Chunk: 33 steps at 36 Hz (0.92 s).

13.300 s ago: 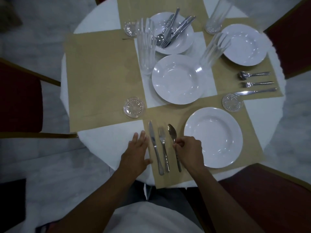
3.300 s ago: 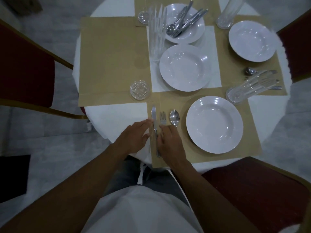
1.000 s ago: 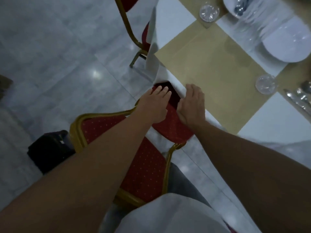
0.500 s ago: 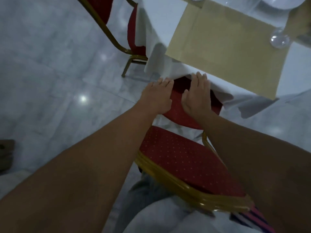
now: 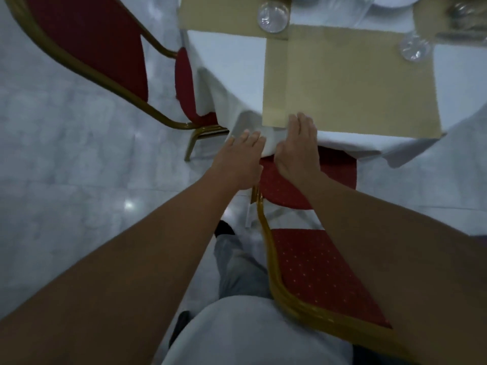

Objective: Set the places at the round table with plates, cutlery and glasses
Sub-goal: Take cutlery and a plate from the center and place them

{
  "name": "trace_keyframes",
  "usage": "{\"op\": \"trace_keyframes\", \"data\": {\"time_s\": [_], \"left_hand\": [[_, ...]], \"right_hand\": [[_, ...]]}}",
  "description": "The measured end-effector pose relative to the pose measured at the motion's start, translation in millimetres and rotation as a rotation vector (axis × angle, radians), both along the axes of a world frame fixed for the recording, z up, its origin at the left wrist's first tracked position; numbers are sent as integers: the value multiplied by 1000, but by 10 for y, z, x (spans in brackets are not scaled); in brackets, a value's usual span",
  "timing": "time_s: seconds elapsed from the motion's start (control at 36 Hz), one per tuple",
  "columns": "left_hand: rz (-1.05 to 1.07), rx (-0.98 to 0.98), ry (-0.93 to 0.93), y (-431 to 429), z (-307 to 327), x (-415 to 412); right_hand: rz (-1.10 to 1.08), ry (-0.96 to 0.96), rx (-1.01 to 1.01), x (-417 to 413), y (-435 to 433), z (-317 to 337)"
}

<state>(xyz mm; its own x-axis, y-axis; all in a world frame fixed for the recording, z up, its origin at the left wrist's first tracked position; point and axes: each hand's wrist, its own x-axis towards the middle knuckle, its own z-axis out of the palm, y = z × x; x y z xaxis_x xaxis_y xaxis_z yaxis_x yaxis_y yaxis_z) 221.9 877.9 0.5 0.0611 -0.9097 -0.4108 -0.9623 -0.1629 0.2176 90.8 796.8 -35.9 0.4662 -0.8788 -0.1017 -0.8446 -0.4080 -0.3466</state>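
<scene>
Fingers straight on both: left hand [image 5: 243, 159] flat on the hanging tablecloth [image 5: 229, 67], right hand [image 5: 299, 146] w/ fingertips at the near edge of the placemat [image 5: 363, 83], gripping nothing (squaring cloth & mat before laying, I reckon). Mat's bare; plates [image 5: 395, 0] sit beyond it, glass coaster [image 5: 415, 50] at its far corner. Chair [image 5: 316, 264] crowds under my wrists; open room above the mat.

Reaching forward side by side: left hand [image 5: 241, 159] palm down, fingers [image 5: 249, 139] straight and together; right hand [image 5: 299, 148] just beside it, equally flat, slightly further ahead.
</scene>
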Motion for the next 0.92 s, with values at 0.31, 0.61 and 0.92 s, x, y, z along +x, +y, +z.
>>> {"op": "trace_keyframes", "data": {"time_s": [0.31,0.61,0.92], "left_hand": [[-232,-49,-46,-400,204,676],[-411,-42,-22,-1046,271,1323],[-575,-49,-1,-1708,319,1606]], "right_hand": [[-186,9,7,568,-134,302],[-349,3,55,1024,-287,444],[-636,-241,41,1400,-507,473]]}}
